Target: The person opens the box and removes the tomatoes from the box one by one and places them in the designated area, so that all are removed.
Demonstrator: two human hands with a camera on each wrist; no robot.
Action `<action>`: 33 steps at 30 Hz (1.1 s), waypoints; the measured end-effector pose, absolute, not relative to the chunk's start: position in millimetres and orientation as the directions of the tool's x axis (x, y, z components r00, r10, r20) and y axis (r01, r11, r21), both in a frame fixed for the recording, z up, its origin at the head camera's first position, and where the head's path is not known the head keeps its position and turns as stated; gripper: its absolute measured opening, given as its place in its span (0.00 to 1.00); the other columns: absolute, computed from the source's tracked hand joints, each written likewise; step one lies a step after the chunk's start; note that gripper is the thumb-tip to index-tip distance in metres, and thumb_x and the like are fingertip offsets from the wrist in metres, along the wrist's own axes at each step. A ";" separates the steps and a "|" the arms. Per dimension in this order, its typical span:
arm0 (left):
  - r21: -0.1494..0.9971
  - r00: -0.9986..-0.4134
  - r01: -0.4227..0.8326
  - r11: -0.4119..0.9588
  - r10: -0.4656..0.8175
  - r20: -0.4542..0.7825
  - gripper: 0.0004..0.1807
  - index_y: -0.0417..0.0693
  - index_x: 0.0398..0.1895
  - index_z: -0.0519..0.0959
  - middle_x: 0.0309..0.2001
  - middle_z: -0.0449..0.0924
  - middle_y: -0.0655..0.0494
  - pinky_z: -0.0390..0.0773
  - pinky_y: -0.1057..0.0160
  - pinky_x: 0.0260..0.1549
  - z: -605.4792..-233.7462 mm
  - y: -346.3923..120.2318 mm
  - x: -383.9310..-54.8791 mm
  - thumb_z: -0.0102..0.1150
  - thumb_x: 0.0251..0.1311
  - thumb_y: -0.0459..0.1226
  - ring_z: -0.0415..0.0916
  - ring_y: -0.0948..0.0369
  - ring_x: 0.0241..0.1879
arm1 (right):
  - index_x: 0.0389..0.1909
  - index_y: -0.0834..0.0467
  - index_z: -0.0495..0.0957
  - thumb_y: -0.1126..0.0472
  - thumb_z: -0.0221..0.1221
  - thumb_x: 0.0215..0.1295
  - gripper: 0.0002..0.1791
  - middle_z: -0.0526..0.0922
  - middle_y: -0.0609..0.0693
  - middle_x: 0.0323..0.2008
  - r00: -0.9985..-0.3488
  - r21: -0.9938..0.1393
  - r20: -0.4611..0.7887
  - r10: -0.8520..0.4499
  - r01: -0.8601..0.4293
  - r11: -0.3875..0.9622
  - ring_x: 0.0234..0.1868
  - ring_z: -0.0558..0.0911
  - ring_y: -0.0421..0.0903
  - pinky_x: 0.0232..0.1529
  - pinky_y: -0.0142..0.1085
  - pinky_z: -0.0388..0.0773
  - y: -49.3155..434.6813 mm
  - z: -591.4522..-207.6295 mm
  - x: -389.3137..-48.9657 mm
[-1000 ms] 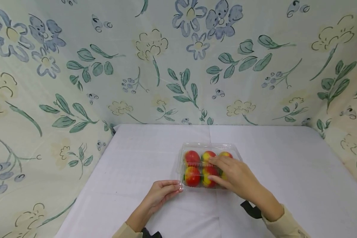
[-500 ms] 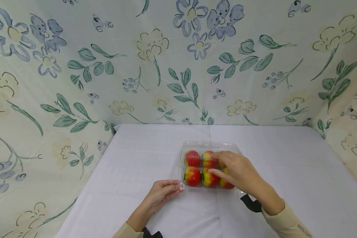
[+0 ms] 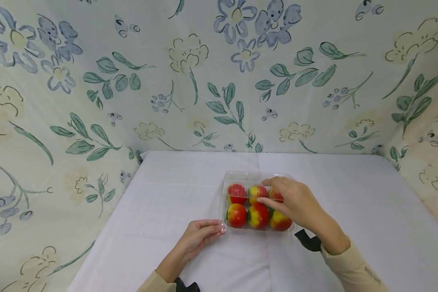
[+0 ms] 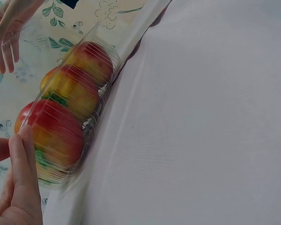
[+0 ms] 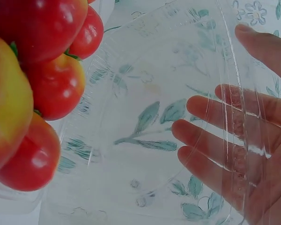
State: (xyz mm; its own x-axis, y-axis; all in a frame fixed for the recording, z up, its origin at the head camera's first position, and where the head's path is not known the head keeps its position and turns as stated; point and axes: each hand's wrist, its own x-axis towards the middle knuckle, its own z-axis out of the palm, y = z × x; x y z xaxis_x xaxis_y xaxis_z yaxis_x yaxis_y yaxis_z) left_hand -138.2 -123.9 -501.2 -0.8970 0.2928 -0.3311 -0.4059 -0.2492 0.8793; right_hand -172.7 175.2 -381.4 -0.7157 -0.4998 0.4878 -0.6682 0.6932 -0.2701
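A clear plastic clamshell box (image 3: 224,211) holds several round red-and-yellow fruits (image 3: 258,215) in two rows. Its see-through lid (image 5: 126,112) stands raised, tilted up at the far side. With thumb and fingertips, my left hand (image 3: 200,234) pinches the box's near left corner. Close to that hand in the left wrist view, a row of fruits (image 4: 56,129) shows through the ribbed side wall. My right hand (image 3: 295,199) is at the lid's free edge. Its fingers lie fairly straight behind the plastic, thumb on the near side; the right wrist view does not show the thumb pressing.
The box sits on a white cloth-covered table (image 3: 175,186). A patterned floral curtain (image 3: 190,93) hangs behind the table and around its sides.
My right hand has shifted slightly away from me, and the lid has tilted further up and back. The near right fruit has come into fuller view. My left hand has stayed at the corner.
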 end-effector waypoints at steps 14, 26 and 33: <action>0.881 -0.898 -0.401 -0.253 0.297 -0.323 0.20 0.22 0.55 0.75 0.46 0.85 0.41 0.81 0.60 0.50 -502.3 -124.3 -138.1 0.62 0.65 0.29 0.85 0.57 0.43 | 0.50 0.59 0.82 0.49 0.73 0.55 0.26 0.86 0.54 0.46 -0.703 -0.239 0.526 -0.478 -0.662 0.710 0.45 0.86 0.52 0.43 0.47 0.85 178.4 -370.7 -185.2; 0.878 -0.901 -0.396 -0.268 0.300 -0.315 0.18 0.22 0.54 0.76 0.45 0.85 0.42 0.81 0.60 0.49 -503.2 -124.2 -138.0 0.62 0.64 0.28 0.85 0.57 0.42 | 0.50 0.61 0.81 0.58 0.77 0.49 0.27 0.83 0.56 0.51 -0.635 -0.213 0.633 -0.443 -0.693 0.689 0.54 0.81 0.54 0.50 0.50 0.82 188.5 -366.2 -193.0; 0.875 -0.901 -0.397 -0.275 0.296 -0.316 0.17 0.23 0.53 0.77 0.44 0.85 0.43 0.81 0.61 0.49 -502.6 -123.5 -138.0 0.62 0.64 0.27 0.85 0.57 0.42 | 0.46 0.62 0.82 0.62 0.77 0.48 0.23 0.83 0.56 0.52 -0.631 -0.227 0.664 -0.402 -0.682 0.695 0.55 0.80 0.54 0.50 0.51 0.82 192.0 -365.8 -197.1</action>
State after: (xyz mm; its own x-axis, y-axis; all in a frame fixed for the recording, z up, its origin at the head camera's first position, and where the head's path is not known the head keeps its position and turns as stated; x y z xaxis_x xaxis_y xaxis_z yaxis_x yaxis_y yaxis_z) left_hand -138.0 -123.5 -502.6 -0.9013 0.2964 -0.3159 -0.3974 -0.2751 0.8754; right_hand -197.1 192.0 -365.8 -0.6309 -0.4015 0.6639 -0.6818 0.6953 -0.2273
